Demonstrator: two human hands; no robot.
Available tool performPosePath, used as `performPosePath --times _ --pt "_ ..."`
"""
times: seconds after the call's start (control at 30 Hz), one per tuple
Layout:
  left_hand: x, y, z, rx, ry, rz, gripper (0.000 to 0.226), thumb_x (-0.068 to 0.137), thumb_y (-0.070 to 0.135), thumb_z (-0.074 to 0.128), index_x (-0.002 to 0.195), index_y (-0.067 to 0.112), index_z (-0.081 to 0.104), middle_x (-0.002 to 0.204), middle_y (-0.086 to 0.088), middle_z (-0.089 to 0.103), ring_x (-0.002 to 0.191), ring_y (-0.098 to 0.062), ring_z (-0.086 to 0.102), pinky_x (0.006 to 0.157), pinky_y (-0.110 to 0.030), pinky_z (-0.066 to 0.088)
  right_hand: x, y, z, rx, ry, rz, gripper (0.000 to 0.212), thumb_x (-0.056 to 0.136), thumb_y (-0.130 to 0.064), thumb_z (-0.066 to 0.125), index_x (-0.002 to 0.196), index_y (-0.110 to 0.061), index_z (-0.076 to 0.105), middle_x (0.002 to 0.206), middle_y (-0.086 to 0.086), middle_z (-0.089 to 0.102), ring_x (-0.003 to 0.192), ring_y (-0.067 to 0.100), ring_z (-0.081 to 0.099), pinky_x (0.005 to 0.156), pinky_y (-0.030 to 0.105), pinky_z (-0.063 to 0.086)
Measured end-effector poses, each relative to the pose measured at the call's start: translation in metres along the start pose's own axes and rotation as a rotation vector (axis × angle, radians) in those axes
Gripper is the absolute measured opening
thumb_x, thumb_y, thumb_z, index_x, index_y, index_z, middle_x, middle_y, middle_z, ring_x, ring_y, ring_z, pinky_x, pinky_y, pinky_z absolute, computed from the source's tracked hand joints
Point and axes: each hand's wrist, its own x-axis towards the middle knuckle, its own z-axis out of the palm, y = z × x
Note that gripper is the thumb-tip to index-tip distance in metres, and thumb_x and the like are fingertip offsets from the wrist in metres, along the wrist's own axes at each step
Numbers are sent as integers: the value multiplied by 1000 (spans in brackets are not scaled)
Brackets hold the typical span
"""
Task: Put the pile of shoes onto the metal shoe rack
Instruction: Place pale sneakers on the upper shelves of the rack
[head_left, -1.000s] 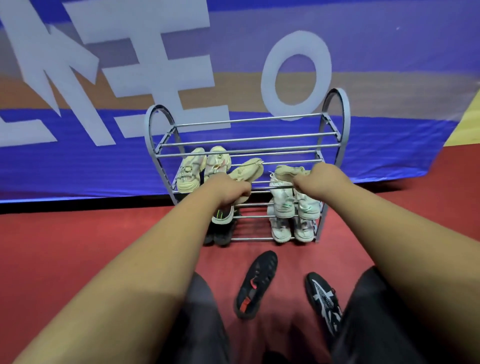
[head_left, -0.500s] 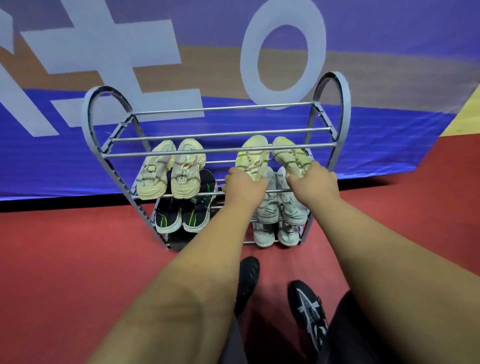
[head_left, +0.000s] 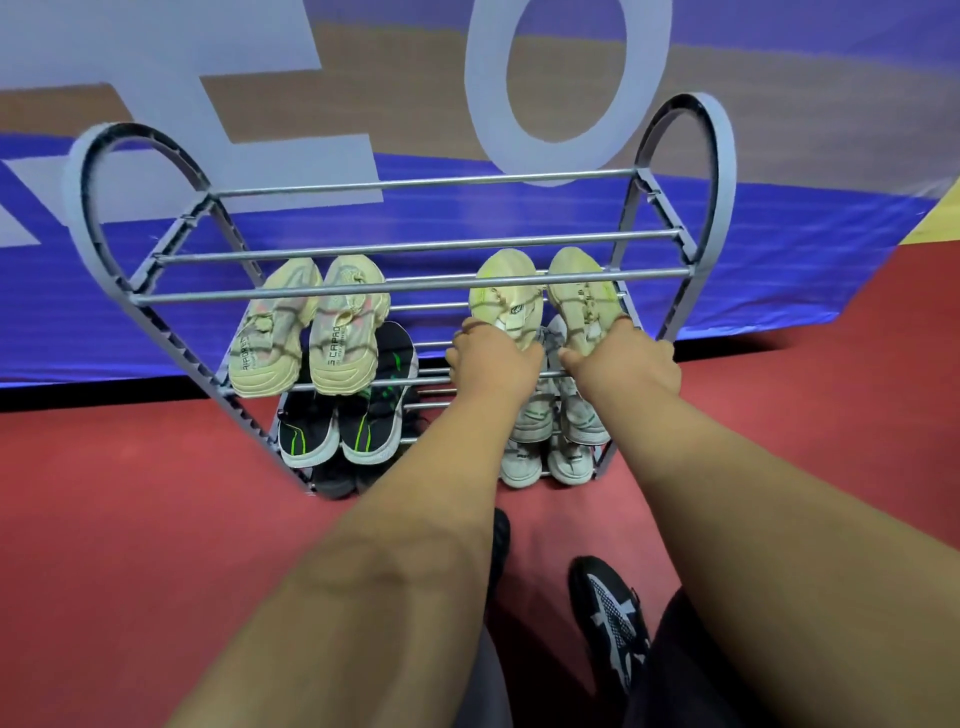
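Note:
A grey metal shoe rack (head_left: 410, 248) with arched ends stands on the red floor against a banner. On its second shelf, at the right, lie two pale yellow sneakers, toes pointing back. My left hand (head_left: 493, 361) grips the heel of the left yellow sneaker (head_left: 506, 299). My right hand (head_left: 626, 364) grips the heel of the right yellow sneaker (head_left: 582, 299). Another cream pair (head_left: 306, 327) lies at the left of the same shelf. A black pair with green stripes (head_left: 343, 426) sits below it, and grey-white pairs (head_left: 550, 441) fill the lower right shelves.
A blue, white and tan banner (head_left: 519, 78) hangs right behind the rack. The top shelf bars (head_left: 415, 182) carry nothing. On the red floor (head_left: 104, 519) near me are my own black shoes (head_left: 613, 618), the left one mostly hidden by my arm.
Both hands have pushed the yellow sneakers back onto the second shelf and set them level. The view has moved closer and shifted, so the rack looks larger.

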Motion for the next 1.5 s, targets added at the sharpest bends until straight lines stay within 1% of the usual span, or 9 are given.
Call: performPosePath --times 0.17,0.3,0.43,0.6,0.7,0.87,1.23,1.4,1.5 --pt "2 1 -7 19 -81 1 93 62 51 78 133 1 43 132 -18 58 122 -38 57 99 -47 53 4 -4 0 24 -126 63 104 78 -70 72 159 -20 28 154 6 44 134 39 51 100 47 47" --pt "0 0 -13 -9 -131 50 79 55 47 74 116 5 48 112 -12 66 101 -35 67 81 -42 60 9 -4 -6 67 -138 43 78 82 -48 73 144 -14 41 135 12 60 118 37 65 84 41 54" --pt "-4 1 -14 -22 -160 97 70 71 46 83 119 5 53 106 -5 65 93 -27 66 67 -31 47 9 -2 -8 102 -101 21 63 92 -30 69 145 -8 43 144 16 55 124 39 62 93 43 55" --pt "-11 1 -14 -49 -258 191 44 85 41 80 114 18 56 107 -1 63 97 -22 60 76 -28 42 6 2 -6 90 -12 -65 50 99 -21 65 141 -3 47 147 19 48 126 38 59 94 40 48" --pt "-9 -2 -12 6 -302 264 54 93 43 72 134 13 54 131 -7 65 118 -29 61 85 -29 43 5 3 -7 82 23 -95 46 100 -20 64 140 -2 49 147 19 45 121 37 62 84 36 43" --pt "-9 -4 -11 90 -301 285 60 98 46 65 143 10 49 137 -12 62 123 -33 59 84 -31 41 -1 3 -12 77 22 -112 43 99 -17 63 139 -4 50 145 17 46 121 38 62 82 37 42" --pt "-39 -18 -65 226 -230 350 43 97 34 61 129 6 55 125 -13 63 115 -33 60 82 -35 47 -47 2 -36 108 -56 -216 41 90 -8 58 131 -4 56 134 16 58 117 38 62 77 37 48" --pt "-57 -54 -110 440 -344 346 27 93 27 59 100 5 74 101 -14 75 101 -33 67 84 -35 54 -75 -2 -40 -2 -122 -397 18 89 -19 61 105 -10 59 114 12 58 90 33 57 73 34 47" --pt "-61 -76 -124 542 -404 281 32 95 25 56 100 0 75 104 -21 73 104 -37 67 82 -33 51 -88 -6 -30 -78 -179 -465 14 92 -27 61 92 -14 57 106 14 63 89 34 58 73 33 45"
